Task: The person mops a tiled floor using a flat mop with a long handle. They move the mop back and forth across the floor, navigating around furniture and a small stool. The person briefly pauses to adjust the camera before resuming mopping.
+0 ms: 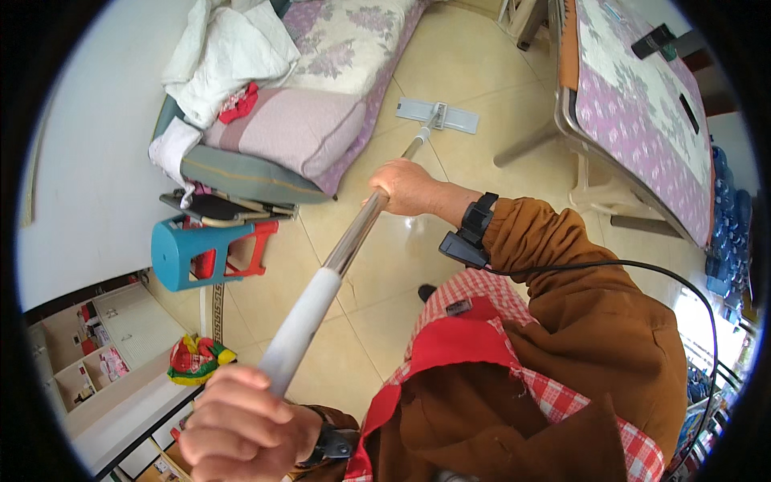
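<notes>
A flat mop [355, 235] with a metal pole slants across the view from lower left to upper middle. My left hand [241, 422] is closed around the top end of its white grip [301, 322]. Farther down, my right hand [406, 187] wraps around the metal part of the pole. The wide rectangular mop head [461, 119] lies flat on the tiled floor [476, 54], between the sofa and the table. Whatever pad is under the head is hidden.
A cloth-covered sofa [337, 54] with a white garment [232, 60] stands at upper left. Below it are a folding chair [211, 206] and stacked plastic stools [187, 256]. A covered table [638, 114] is at right, near blue water bottles [723, 223]. A black cable [680, 280] trails from my right wrist.
</notes>
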`<act>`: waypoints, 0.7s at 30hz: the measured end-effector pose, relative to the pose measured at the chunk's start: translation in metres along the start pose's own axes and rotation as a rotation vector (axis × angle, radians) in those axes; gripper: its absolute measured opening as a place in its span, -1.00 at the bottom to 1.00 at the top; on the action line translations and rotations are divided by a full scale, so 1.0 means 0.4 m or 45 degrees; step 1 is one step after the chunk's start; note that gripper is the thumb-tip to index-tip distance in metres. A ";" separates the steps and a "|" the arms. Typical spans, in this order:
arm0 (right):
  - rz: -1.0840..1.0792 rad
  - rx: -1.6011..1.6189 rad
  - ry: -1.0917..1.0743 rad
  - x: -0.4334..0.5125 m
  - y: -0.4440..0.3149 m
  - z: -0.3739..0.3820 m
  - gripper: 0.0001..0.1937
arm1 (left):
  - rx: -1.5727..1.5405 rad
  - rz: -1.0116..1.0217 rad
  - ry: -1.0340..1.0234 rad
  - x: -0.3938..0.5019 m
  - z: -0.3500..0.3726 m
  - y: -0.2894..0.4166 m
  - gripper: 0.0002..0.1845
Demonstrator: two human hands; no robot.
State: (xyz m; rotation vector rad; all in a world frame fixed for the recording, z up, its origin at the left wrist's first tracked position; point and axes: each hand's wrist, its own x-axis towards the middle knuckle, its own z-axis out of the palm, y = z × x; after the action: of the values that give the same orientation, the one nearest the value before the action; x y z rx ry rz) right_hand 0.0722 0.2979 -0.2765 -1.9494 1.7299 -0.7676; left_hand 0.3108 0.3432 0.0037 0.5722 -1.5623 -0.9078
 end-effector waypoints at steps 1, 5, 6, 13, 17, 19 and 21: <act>0.017 0.023 -0.023 -0.024 -0.051 0.027 -0.69 | -0.026 0.010 0.043 -0.016 -0.039 0.030 -0.48; -0.028 0.155 0.016 -0.096 -0.233 0.114 -0.77 | -0.307 0.026 -0.131 -0.033 -0.210 0.131 -0.46; -0.022 0.185 -0.019 -0.111 -0.277 0.132 -0.76 | -0.321 0.063 -0.182 -0.032 -0.249 0.156 -0.47; -0.201 0.495 -0.188 -0.182 -0.468 0.203 -0.65 | -0.510 0.075 -0.151 -0.052 -0.408 0.291 -0.45; -0.337 0.532 -0.001 -0.202 -0.490 0.183 -0.69 | -0.574 0.124 -0.241 -0.049 -0.435 0.329 -0.53; -0.338 0.516 0.027 -0.219 -0.484 0.168 -0.73 | -0.588 0.093 -0.212 -0.043 -0.436 0.339 -0.55; -0.297 0.469 0.074 -0.233 -0.461 0.155 -0.77 | -0.646 0.078 -0.102 -0.050 -0.418 0.324 -0.54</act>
State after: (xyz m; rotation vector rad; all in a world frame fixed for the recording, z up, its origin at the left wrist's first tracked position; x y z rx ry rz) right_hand 0.2454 0.4123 -0.2172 -1.9002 1.2891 -1.1453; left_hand 0.4935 0.3944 0.0990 0.1271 -1.3389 -1.2371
